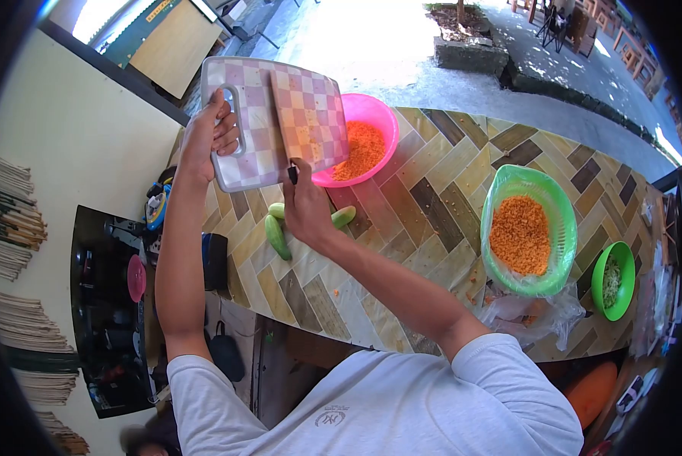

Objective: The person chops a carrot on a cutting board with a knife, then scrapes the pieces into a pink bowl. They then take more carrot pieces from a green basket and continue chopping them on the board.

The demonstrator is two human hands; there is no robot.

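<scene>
My left hand [213, 137] grips the handle slot of a checkered cutting board [244, 163], which is lifted and tilted beside and partly over a pink bowl [393, 133]. Finely chopped orange food [364, 148], like carrot, lies in that bowl. In my right hand [309, 205] is a knife, its black handle [292, 175] showing at the fingers. The blade lies along the board's face, its outline hard to make out against the checks. Just below my right hand are several green cucumbers [277, 237] on the table, partly covered by it.
A green basket [569, 228] lined with clear plastic holds more orange bits on the right of the patterned table [432, 205]. Beyond it stands a green bowl [628, 285] with pale shreds. A crumpled plastic bag [539, 315] lies at the near edge; crumbs dot the tabletop.
</scene>
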